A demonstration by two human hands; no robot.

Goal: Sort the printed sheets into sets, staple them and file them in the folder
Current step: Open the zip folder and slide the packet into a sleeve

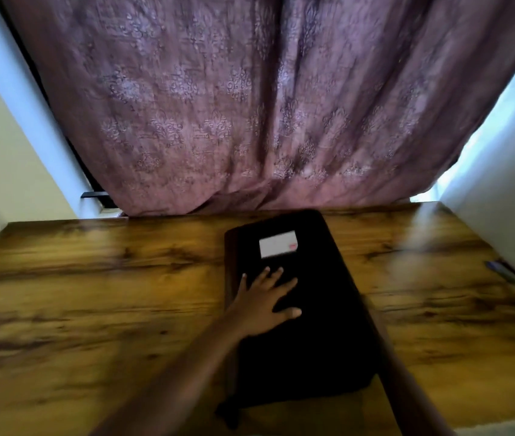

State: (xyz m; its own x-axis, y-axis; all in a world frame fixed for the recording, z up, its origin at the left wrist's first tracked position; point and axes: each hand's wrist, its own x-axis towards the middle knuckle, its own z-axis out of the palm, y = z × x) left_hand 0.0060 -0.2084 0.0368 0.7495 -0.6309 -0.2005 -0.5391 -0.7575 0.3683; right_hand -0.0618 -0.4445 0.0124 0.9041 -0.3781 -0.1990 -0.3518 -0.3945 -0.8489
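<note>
Left hand: the left hand (265,302) lies flat, palm down, on the cover of the black folder (300,325); fingers (284,283) spread wide, thumb out to the right, gripping nothing.
Right hand: only a blurred forearm shows along the folder's right edge; the hand itself is out of view, so its state cannot be told.
Folder: closed, lying lengthwise on the desk (92,294), a little right of centre, its far end close to the desk's rear edge. A white label (278,243) sits on the cover just beyond the fingertips.
Printed sheets: none visible on the desk; whether they are inside the folder cannot be told. No stapler seen either.
Step in hand (judgement): pressing the folder still, either to steady it for opening or to settle it shut. The frame alone does not settle which.
Method advised: keep the palm weight near the spine side so the cover can hinge freely; lift the free edge with the other hand, not by dragging; square the folder to the desk edge first.
Risk: the smooth wood surface may let the folder slide under a sideways push.
Surroundings: a patterned mauve curtain (250,105) hangs behind the desk; a small dark object (501,269) lies at the right edge, too blurred to identify.
</note>
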